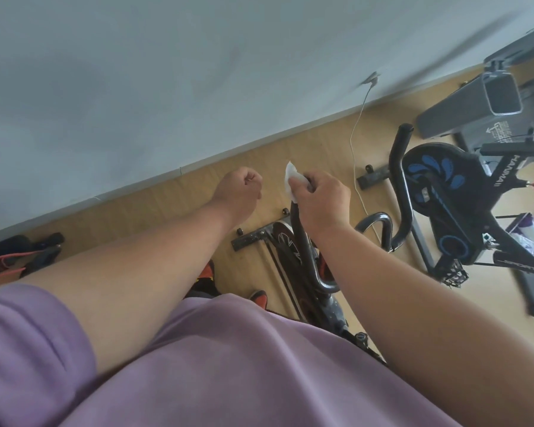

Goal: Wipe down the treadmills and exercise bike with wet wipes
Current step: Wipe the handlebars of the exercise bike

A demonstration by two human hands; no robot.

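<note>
Closest to me is my purple shirt (228, 365). My right hand (321, 200) pinches a small white wet wipe (290, 178) around the tip of the near bike's curved black handlebar (302, 241). My left hand (238, 192) is a loose fist, holding nothing. Bare wooden floor (198, 192) runs to the grey wall's edge. A black-and-blue exercise bike (444, 192) stands right.
</note>
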